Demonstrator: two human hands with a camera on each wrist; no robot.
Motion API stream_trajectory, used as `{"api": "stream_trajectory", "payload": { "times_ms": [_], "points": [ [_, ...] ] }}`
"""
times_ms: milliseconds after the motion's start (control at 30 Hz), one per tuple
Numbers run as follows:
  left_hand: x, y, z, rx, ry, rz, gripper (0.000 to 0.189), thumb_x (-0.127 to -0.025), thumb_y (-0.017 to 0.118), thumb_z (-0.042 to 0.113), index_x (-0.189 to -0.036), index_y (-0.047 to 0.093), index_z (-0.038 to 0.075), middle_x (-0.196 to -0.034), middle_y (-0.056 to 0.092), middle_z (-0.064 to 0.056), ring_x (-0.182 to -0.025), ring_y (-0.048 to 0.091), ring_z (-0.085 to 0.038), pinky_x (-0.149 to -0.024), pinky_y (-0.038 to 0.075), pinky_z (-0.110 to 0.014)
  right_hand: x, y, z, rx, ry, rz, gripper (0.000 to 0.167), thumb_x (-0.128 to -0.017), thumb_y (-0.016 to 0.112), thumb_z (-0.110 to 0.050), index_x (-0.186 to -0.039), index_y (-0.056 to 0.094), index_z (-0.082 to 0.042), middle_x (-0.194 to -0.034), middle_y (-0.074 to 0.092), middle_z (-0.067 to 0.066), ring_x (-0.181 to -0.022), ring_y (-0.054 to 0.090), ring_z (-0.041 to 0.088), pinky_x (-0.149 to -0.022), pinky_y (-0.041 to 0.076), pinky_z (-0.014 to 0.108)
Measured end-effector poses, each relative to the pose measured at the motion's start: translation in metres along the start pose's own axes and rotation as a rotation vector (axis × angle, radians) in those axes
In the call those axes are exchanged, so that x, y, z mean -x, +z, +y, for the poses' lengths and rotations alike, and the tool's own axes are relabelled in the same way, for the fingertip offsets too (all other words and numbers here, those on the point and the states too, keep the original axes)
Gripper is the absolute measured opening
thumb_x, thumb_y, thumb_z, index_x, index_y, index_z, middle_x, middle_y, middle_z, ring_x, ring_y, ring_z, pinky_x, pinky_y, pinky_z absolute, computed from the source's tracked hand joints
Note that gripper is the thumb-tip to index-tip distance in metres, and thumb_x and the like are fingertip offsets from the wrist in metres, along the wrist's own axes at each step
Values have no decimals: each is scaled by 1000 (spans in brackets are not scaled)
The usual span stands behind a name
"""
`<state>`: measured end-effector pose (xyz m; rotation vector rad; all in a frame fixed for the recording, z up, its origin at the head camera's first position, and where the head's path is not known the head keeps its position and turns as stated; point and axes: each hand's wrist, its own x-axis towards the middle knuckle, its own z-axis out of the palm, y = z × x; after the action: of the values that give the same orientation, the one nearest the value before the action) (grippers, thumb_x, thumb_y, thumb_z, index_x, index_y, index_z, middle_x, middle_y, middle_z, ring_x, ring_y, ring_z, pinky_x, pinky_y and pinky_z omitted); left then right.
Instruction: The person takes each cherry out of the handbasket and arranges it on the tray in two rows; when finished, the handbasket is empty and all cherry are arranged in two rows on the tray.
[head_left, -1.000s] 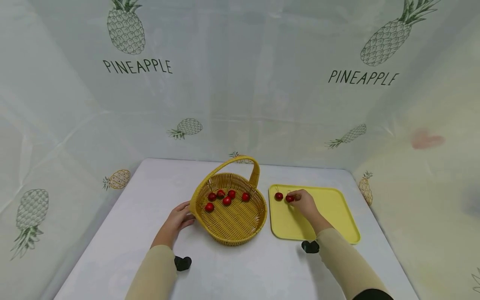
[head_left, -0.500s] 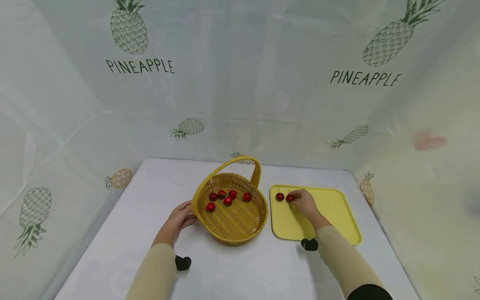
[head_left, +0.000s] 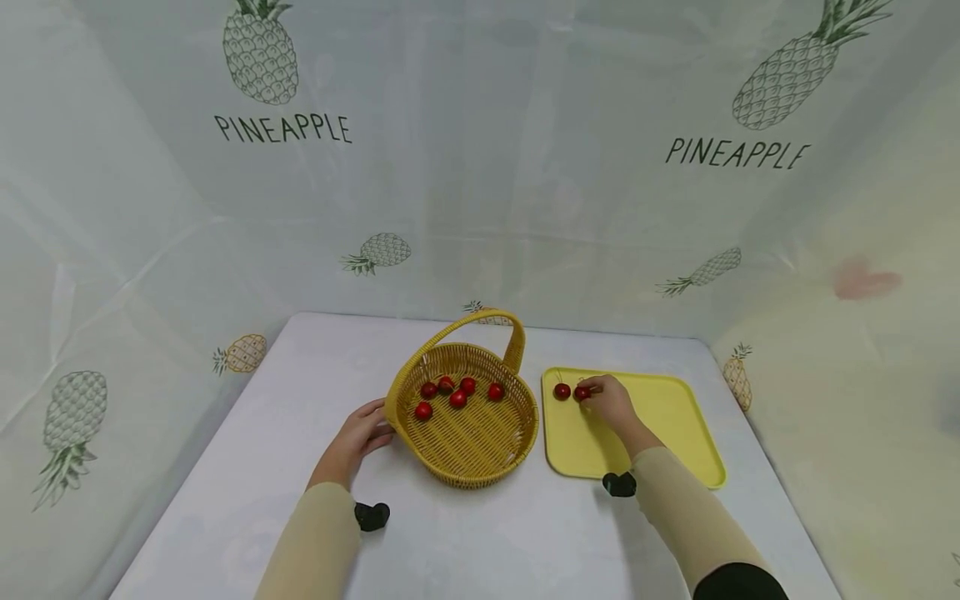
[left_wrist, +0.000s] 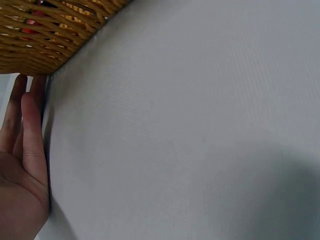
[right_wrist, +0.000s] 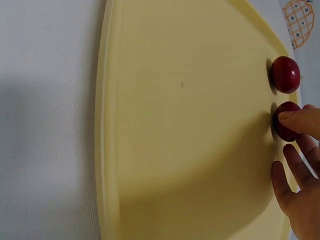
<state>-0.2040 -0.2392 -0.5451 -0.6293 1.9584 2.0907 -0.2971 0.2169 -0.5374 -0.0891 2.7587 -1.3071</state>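
My right hand (head_left: 613, 403) pinches a dark red cherry (right_wrist: 286, 133) between thumb and fingers at the left end of a yellow tray (head_left: 671, 417). A second cherry (right_wrist: 286, 75) lies right beside it on the tray, with a thin stem showing in the head view. My left hand (head_left: 362, 433) rests against the left side of a yellow wicker basket (head_left: 480, 446). Its fingers (left_wrist: 33, 135) lie fairly straight and touch the basket's side in the left wrist view. Inside the basket are several red cherries (head_left: 458, 399), mostly toward the back left.
The basket's arched handle (head_left: 450, 327) rises over its back left side. A white table (head_left: 480, 550) carries both basket and tray, which stand a small gap apart. Behind and beside the table hangs a pale sheet (head_left: 495, 167) printed with pineapples.
The view has shifted slightly. Both hands stay in place: the right one still at the cherry on the tray, the left still at the basket.
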Motion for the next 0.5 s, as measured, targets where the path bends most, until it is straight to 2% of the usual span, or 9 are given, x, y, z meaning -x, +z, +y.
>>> {"api": "stream_trajectory", "payload": {
  "times_ms": [333, 500],
  "points": [
    [-5, -1, -2, 12, -6, -13, 56, -92, 69, 35, -140, 53, 10, -115, 66, -6, -95, 65, -17, -84, 53, -35, -1, -3, 3, 7, 12, 2, 27, -86, 67, 7, -113, 67, 6, -118, 59, 25, -106, 56, 39, -79, 51, 41],
    [-7, -3, -4, 9, -8, -10, 57, -91, 69, 36, -140, 53, 10, -115, 66, -6, -94, 66, -17, -81, 53, -33, 1, -6, 1, 27, 21, 3, 28, -87, 68, 2, -115, 68, 3, -125, 54, 24, -113, 52, 42, -86, 49, 47]
  ]
}}
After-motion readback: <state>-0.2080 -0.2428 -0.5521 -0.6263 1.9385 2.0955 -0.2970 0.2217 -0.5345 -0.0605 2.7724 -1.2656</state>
